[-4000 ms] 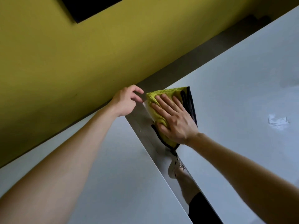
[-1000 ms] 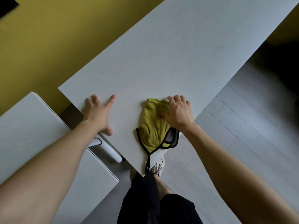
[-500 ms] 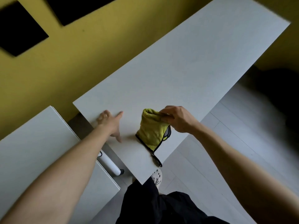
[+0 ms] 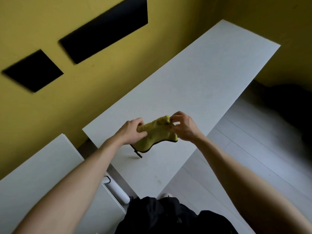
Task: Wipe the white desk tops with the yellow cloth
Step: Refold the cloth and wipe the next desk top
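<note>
The yellow cloth (image 4: 156, 134) with a black hem hangs bunched in the air just above the long white desk top (image 4: 194, 81). My left hand (image 4: 131, 133) grips its left end. My right hand (image 4: 183, 126) pinches its upper right end with the fingertips. A black corner tag of the cloth dangles close to the desk surface. A second white desk top (image 4: 42, 174) lies at the lower left, apart from the first by a narrow gap.
A yellow wall (image 4: 84, 85) with two black panels (image 4: 104, 29) runs behind both desks. A white desk leg (image 4: 116, 190) shows in the gap. Pale floor (image 4: 244, 149) lies to the right, with a dark shape at the far right. My black clothing is at the bottom.
My left hand has left the desk top and taken hold of the cloth. Both hands have lifted the cloth off the surface, where the right hand alone held it before.
</note>
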Available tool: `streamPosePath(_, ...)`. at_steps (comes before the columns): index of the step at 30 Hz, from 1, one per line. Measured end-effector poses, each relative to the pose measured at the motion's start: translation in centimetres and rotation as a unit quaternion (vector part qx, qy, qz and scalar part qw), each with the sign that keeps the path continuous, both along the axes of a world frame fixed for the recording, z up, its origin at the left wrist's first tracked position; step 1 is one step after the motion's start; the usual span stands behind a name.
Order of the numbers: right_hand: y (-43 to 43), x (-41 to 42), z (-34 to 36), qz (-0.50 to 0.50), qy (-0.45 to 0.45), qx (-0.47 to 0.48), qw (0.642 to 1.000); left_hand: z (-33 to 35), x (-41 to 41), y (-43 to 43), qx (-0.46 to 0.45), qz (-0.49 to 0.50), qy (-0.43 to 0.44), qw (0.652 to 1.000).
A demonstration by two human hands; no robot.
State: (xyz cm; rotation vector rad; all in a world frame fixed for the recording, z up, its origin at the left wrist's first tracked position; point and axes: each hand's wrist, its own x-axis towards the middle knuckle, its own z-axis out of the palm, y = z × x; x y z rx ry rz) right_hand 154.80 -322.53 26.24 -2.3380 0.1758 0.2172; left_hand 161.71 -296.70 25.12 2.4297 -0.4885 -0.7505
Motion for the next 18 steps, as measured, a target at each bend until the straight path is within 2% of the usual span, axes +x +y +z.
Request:
streamPosePath(3, -0.2, 0.7, 0.4, 0.025, -0.064, -0.004, 0.998, 1.3, 1.3, 0.7, 0.016, -0.008, -0.133, 0.991)
streamPosePath(5, -0.4, 0.8, 1.2, 0.021, -0.120, -0.012, 0.993, 2.2, 1.4, 0.8, 0.006, -0.034, -0.235, 0.971)
streamPosePath(7, -0.7, -0.2, 1.1, 0.024, -0.165, -0.045, 0.985, 1.7, 0.8, 0.9, -0.016, -0.083, -0.294, 0.952)
streamPosePath(9, -1.2, -2.3, -1.1, 0.067, -0.145, -0.105, 0.982, -0.2, -0.3, 1.3, 0.002, -0.158, -0.278, 0.947)
streamPosePath(12, -1.3, -6.0, -5.9, 0.191, 0.063, -0.156, 0.967, -4.5, -2.0, 2.6, 0.081, -0.235, -0.183, 0.951)
streamPosePath(14, -0.9, -7.4, -8.4, 0.223, 0.147, -0.152, 0.952, -7.6, -2.6, 3.8, 0.120, -0.223, -0.137, 0.958)
streamPosePath(16, 0.1, -7.2, -10.4, 0.222, 0.102, -0.152, 0.958, -10.3, -2.9, 4.8, 0.114, -0.182, -0.145, 0.966)
streamPosePath(18, 1.4, -5.7, -12.2, 0.219, 0.035, -0.163, 0.961, -12.4, -2.7, 5.6, 0.097, -0.144, -0.196, 0.965)
